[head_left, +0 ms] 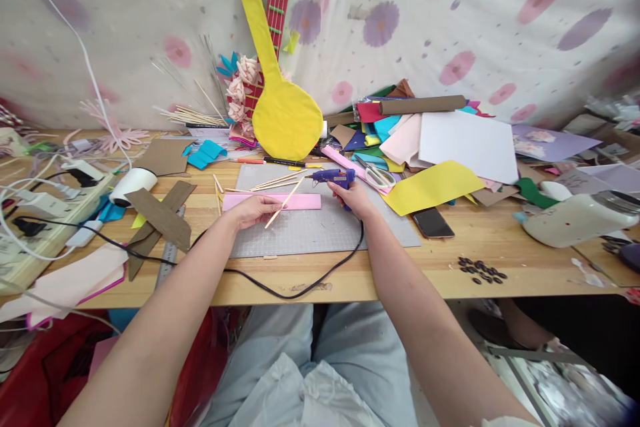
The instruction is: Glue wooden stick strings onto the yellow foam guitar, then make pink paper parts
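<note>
Pinched in the fingers of my left hand (255, 211) is a thin wooden stick (285, 201), held at a slant above a pink foam strip (305, 201). The strip lies on the grey cutting mat (320, 233). My right hand (354, 196) is wrapped round a blue hot glue gun (336, 177), its nozzle pointing left toward the stick's upper end. Whether nozzle and stick touch I cannot tell. A black cord (300, 295) loops from the gun toward the left. Several more wooden sticks (277, 182) lie on the mat behind the strip.
A yellow banjo-shaped piece (289, 117) leans at the back. Scissors (379, 177), a yellow sheet (434, 188) and a phone (433, 222) lie to the right, near dark beads (481, 270). Brown strips (161, 221) and a power strip (30, 230) are at left; a white bottle (575, 219) lies far right.
</note>
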The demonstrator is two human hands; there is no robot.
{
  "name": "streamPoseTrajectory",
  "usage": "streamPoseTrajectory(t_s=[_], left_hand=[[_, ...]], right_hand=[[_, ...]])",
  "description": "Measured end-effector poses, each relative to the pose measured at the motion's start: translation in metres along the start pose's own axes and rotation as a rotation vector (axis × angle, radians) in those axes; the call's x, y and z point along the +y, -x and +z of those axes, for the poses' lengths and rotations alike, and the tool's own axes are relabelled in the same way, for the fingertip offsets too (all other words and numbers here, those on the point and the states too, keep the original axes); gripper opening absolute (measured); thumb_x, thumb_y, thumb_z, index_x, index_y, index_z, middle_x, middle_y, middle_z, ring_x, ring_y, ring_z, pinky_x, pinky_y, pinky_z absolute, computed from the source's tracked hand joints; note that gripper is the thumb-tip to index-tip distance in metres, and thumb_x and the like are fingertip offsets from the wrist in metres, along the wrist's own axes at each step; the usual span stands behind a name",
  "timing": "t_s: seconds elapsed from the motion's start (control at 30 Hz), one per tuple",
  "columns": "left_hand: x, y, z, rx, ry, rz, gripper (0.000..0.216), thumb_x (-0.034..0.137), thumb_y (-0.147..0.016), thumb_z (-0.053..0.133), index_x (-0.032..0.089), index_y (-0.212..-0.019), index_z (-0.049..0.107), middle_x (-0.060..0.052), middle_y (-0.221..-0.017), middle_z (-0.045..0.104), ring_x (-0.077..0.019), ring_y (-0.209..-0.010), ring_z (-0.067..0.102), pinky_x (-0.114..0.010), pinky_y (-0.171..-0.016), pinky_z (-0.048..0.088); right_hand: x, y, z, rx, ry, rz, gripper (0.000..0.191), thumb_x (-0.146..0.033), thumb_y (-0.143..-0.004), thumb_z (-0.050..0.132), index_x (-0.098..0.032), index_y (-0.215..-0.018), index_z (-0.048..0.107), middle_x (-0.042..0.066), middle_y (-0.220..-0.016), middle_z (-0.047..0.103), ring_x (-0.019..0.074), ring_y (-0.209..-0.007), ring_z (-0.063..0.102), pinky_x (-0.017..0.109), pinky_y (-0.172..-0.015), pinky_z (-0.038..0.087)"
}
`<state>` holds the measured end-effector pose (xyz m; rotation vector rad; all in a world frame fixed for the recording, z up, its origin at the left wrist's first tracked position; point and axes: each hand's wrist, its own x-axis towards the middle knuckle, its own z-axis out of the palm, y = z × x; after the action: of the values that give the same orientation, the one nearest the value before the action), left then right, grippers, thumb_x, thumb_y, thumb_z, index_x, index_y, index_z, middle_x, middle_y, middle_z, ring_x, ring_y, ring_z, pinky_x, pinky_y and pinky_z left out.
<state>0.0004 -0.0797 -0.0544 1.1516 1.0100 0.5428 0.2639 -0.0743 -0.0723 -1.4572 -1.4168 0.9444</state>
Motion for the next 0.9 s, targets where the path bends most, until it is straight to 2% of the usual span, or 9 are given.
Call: streamPoseTrajectory(t_s=[0.67, 0.9], left_hand=[[0.0000, -0.0001, -0.0001, 0.003, 0.011, -0.013, 0.024, 0.025, -0.060, 0.071, 0.010, -0.077, 0.067, -0.001, -0.057, 0.056, -0.0056, -0.048, 0.044, -0.018, -0.043, 0.033], [0.0022, 0.0017, 0.0016, 0.002, 0.005, -0.022, 0.023, 0.025, -0.059, 0.072, 0.009, -0.076, 0.067, -0.001, -0.056, 0.056, -0.0054, -0.047, 0.044, -0.018, -0.041, 0.033]], right_hand=[[-0.0023, 0.0019, 0.0007, -0.030, 0.031, 0.016, 0.039, -0.059, -0.059, 0.059, -0.020, -0.061, 0.052, -0.002, -0.049, 0.048, 0.0087, -0.042, 0.038, 0.024, -0.038, 0.029], [-0.0022, 0.0006, -0.0005, 0.017, 0.041, 0.028, 0.041, -0.059, -0.059, 0.058, -0.019, -0.069, 0.055, -0.002, -0.054, 0.051, 0.0079, -0.041, 0.038, 0.023, -0.038, 0.030]])
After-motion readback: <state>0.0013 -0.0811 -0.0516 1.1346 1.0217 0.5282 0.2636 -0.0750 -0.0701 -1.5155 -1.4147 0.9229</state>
